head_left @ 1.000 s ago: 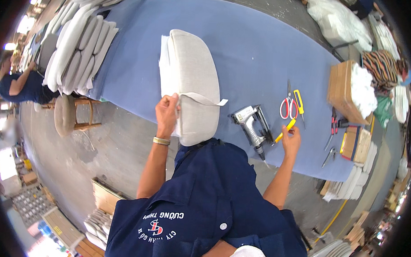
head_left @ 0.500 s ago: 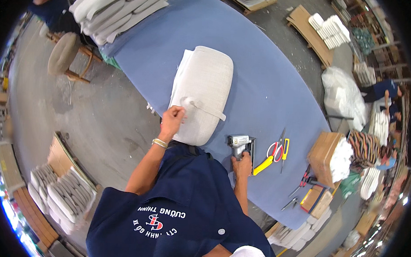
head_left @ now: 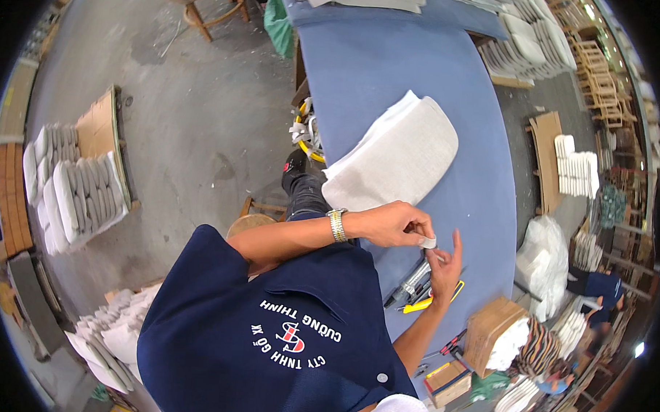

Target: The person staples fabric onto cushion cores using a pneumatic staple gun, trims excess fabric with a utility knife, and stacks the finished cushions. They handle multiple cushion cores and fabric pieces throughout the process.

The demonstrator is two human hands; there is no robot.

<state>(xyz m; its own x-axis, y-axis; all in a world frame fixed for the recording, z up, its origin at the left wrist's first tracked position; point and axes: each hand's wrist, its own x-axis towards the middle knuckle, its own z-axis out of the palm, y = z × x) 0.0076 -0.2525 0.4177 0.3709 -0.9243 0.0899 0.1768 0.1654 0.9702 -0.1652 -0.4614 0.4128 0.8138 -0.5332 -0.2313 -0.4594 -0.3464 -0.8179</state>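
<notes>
"What are the hands doing?"
"The left hand [head_left: 396,224] pinches a pale strip [head_left: 428,243]. The right hand [head_left: 444,272] is right beside it, one finger raised; whether it grips the strip too, I can't tell."
"And close by?"
"The staple gun [head_left: 416,278], partly hidden by the right hand, and a yellow knife [head_left: 416,307], both on the blue table [head_left: 484,175]."
"Where's the cushion [head_left: 401,150]?"
"On the table, just beyond the left hand. Farther off, stacked pads [head_left: 578,167] stand past the table's right edge."

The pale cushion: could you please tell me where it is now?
In the head view, the pale cushion lies on the blue table, a little right of and above the picture's centre, just beyond the left hand.
</notes>
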